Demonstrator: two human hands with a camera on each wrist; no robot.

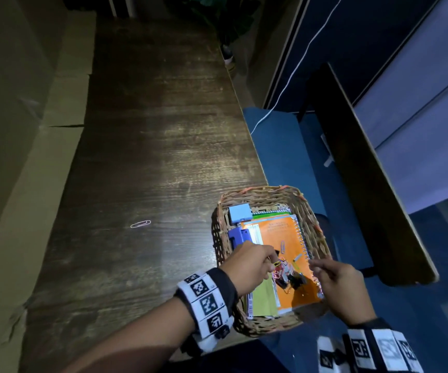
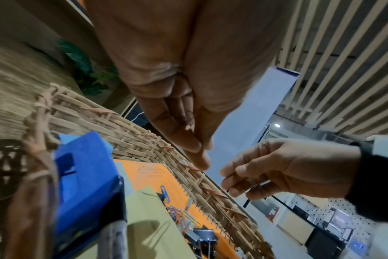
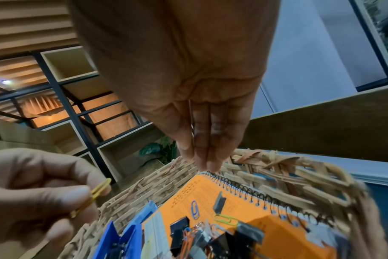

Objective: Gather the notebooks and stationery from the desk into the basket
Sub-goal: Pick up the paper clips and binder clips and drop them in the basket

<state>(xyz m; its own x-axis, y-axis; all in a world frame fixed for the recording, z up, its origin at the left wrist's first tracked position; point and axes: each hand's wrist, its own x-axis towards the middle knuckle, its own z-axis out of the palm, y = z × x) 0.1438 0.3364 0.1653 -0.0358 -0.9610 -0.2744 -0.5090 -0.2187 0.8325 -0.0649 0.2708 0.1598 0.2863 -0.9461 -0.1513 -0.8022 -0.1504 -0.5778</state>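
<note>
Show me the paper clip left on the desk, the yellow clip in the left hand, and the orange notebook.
paper clip (image 1: 140, 224), head view, middle of its loop.
yellow clip (image 3: 99, 190), right wrist view, upper loop.
orange notebook (image 1: 279, 232), head view, bare cover.

Left hand (image 1: 247, 265) pinches with curled fingers (image 3: 78, 194); right hand (image 1: 341, 284) hovers, fingers (image 2: 233, 173) loosely bent.

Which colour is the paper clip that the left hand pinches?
Yellow; the paper clip shows best in the right wrist view.

Dim room, dark wood-grain desk (image 1: 147, 146), blue floor (image 1: 276, 146), slatted wall (image 2: 343, 43), potted plant (image 1: 225, 20)
</note>
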